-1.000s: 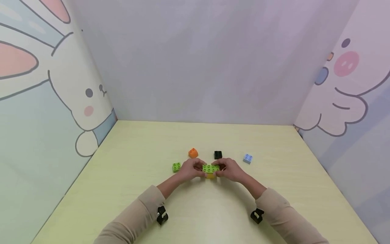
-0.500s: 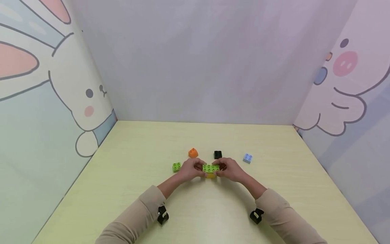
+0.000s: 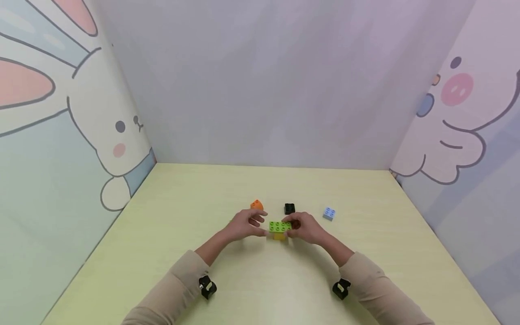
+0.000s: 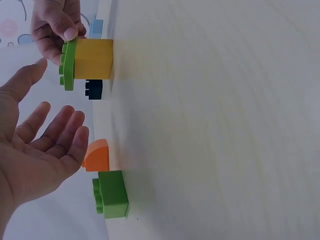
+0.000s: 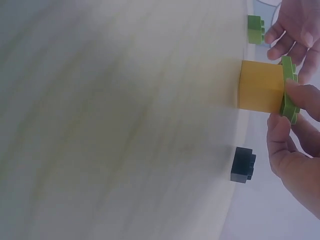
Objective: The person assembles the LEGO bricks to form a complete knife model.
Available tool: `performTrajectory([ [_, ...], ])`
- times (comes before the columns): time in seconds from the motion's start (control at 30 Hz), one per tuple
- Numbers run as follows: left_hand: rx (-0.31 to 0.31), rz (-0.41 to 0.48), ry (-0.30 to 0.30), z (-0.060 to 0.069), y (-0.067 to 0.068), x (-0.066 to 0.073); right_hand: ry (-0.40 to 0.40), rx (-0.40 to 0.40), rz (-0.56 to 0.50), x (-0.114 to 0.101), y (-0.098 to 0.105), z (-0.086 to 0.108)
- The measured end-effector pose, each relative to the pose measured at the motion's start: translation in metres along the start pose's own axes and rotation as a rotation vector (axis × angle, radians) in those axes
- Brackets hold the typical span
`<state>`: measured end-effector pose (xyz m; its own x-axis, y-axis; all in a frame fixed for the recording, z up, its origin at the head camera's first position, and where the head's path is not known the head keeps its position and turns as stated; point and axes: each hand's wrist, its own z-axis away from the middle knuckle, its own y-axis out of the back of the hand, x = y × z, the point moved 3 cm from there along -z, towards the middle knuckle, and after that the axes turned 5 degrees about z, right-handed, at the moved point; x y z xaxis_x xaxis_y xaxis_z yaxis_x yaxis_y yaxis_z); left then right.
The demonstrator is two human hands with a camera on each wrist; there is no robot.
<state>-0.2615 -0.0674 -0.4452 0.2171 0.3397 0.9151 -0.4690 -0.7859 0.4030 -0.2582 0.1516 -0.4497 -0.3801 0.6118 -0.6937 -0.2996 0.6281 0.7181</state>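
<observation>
A thin light-green brick [image 3: 280, 226] with studs lies on top of a yellow block [image 3: 279, 237] standing on the table; it overhangs the block at the sides. My right hand [image 3: 307, 228] pinches the green brick's right end between thumb and fingers, as the right wrist view also shows, beside the yellow block [image 5: 260, 86]. My left hand [image 3: 245, 225] is just left of the stack, apart from it, thumb and fingers spread with nothing between them. In the left wrist view, its palm [image 4: 35, 165] faces the stack.
Behind the hands lie an orange curved brick [image 3: 257, 204], a black brick [image 3: 289, 208] and a light-blue brick [image 3: 329, 214]. A green brick [image 4: 114, 195], hidden behind my left hand in the head view, stands near the orange one. Printed walls [image 3: 122, 90] bound the table.
My left hand has let go of the green brick's left end, opened and moved a little left, now covering the small green brick. My right hand keeps its grip.
</observation>
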Motion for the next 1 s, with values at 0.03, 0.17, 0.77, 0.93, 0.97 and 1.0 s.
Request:
performTrajectory([
  [0.03,-0.005,0.001,-0.01,0.001,0.003,0.0,0.005,0.001,0.001,0.0,0.0,0.0],
  [0.17,-0.012,0.016,-0.044,0.007,0.018,-0.002,0.009,0.007,0.002,0.001,-0.001,-0.001],
  [0.77,0.047,0.031,0.007,0.031,0.059,0.002,-0.028,0.011,0.015,0.001,0.0,0.001],
  [0.93,0.042,0.006,0.037,0.032,0.07,-0.017,-0.028,0.007,0.016,0.001,0.0,0.001],
  [0.97,0.04,-0.001,0.044,0.031,0.071,-0.023,-0.029,0.006,0.016,0.001,0.0,0.001],
  [1.0,0.039,-0.006,0.05,0.031,0.073,-0.028,-0.03,0.005,0.016,0.001,-0.001,0.001],
])
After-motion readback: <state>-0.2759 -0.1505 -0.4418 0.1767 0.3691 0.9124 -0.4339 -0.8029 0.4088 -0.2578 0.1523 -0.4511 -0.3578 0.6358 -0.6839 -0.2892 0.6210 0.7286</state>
